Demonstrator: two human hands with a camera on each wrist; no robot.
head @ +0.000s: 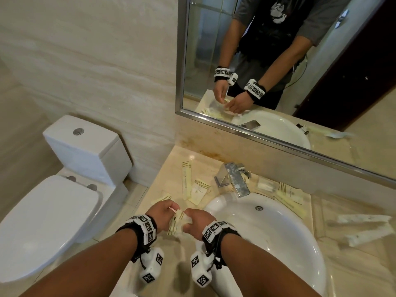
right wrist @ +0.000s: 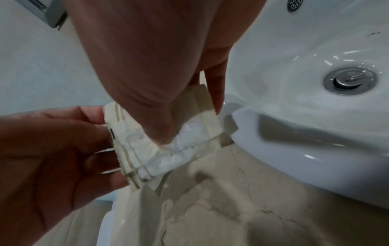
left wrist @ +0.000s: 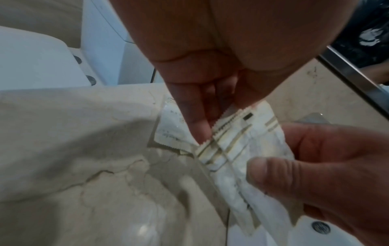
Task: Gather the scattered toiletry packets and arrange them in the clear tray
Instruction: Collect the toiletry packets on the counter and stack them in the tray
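Over the worktop [head: 132,273] edge, both hands meet: left hand [head: 162,213] and right hand [head: 198,222] each pinch the same small bundle of packets [head: 179,222], squaring it. Gathering is under way. Beyond, loose packets [head: 200,190] near the faucet [head: 232,179] need collecting; the clear tray isn't discernible.

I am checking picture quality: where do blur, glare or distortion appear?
Head view: wide-angle bending of the mirror frame, right counter smeared. Left wrist view: packets soft, palm close and unsharp. Right wrist view: glare on the sink.
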